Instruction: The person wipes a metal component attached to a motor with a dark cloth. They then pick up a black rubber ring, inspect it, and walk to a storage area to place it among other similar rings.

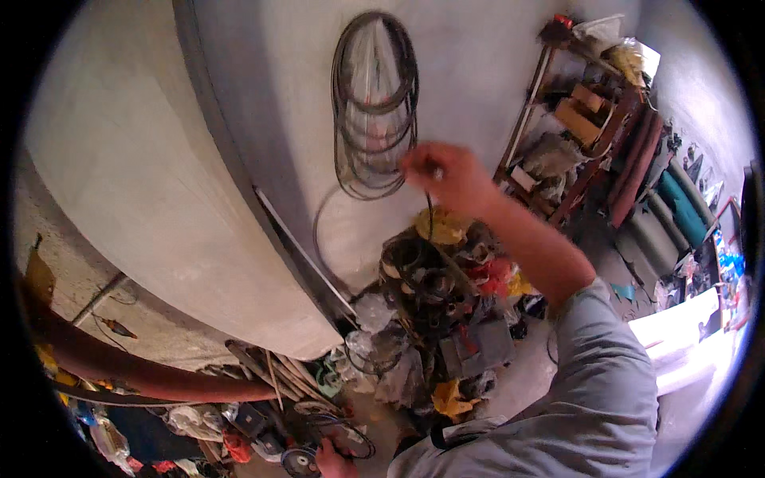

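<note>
right hand: up at the wall [478, 72], fingers curled in nearly closed, and the right hand [448, 174] has hold of the dark cord at the lower right of its loops
dark cord: the dark cord [376, 109] hangs on the wall in a stack of long loops, kinda overlapping; one length drops straight down from under the fist, and another thin loop swings out lower left
left hand: way down at the bottom edge, partly cut off; the left hand [335, 462] is just beside a round wheel [300, 462] and some loose black cable [366, 448], can't tell how far open it is or if it's gripping anything
sleeve: grey sleeve [598, 358] on the raised right arm
pile under the cord: yellow bag [442, 229] on top, red bag [496, 276] to its right, clear plastic lower left
off to the right: crammed shelf [578, 119], then a green roll [679, 205] among grey ones
</note>
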